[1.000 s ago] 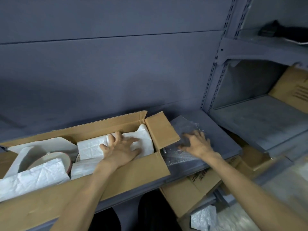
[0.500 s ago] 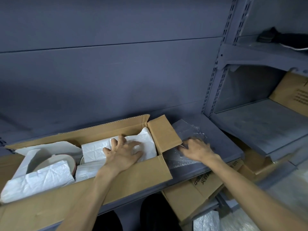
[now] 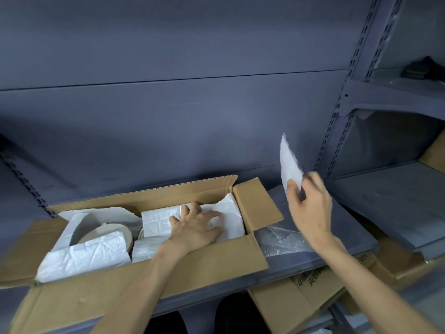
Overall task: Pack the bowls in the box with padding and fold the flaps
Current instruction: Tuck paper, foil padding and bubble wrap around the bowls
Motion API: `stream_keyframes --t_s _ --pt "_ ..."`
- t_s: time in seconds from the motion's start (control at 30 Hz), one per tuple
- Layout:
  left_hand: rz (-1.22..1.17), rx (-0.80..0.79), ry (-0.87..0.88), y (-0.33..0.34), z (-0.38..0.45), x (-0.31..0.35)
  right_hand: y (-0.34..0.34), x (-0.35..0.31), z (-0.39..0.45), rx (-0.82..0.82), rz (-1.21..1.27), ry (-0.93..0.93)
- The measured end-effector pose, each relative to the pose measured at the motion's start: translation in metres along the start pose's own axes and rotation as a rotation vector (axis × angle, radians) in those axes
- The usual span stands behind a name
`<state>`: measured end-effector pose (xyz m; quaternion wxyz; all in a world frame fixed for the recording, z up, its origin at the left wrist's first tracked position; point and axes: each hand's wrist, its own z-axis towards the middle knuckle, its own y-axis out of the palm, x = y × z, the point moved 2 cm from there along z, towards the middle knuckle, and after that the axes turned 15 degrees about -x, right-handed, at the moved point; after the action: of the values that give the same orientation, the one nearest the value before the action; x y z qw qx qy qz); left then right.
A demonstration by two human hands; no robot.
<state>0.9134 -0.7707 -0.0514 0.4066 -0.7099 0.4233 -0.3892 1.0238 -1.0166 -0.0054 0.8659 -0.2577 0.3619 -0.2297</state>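
Your long brown cardboard box (image 3: 134,280) sits on the grey metal shelf (image 3: 320,259) with all its flaps open. White crinkly padding sheets (image 3: 84,259) fill it, and a pale round bowl with a dark rim (image 3: 108,233) peeks out near the left end. Your left hand (image 3: 195,227) presses spread fingers flat on the padding at the right end. Your right hand (image 3: 310,208) pinches a small white foam sheet (image 3: 290,162), held upright above the clear bubble wrap (image 3: 281,239) beside the box.

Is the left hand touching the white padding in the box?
Touching. The head view shows the left hand spread flat on the white padding inside the box.
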Motion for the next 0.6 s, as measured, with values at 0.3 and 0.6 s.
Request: stream_keyframes --t_s 0.3,0.6 --pt "-0.135 0.028 0.337 -0.005 -0.003 -0.039 0.047 -0.097 -0.024 -0.416 -0.177 -0.572" --pt "-0.717 0.420 0.140 -0.027 -0.030 -0.080 0.108 -0.108 -0.028 -0.839 -0.257 -0.485"
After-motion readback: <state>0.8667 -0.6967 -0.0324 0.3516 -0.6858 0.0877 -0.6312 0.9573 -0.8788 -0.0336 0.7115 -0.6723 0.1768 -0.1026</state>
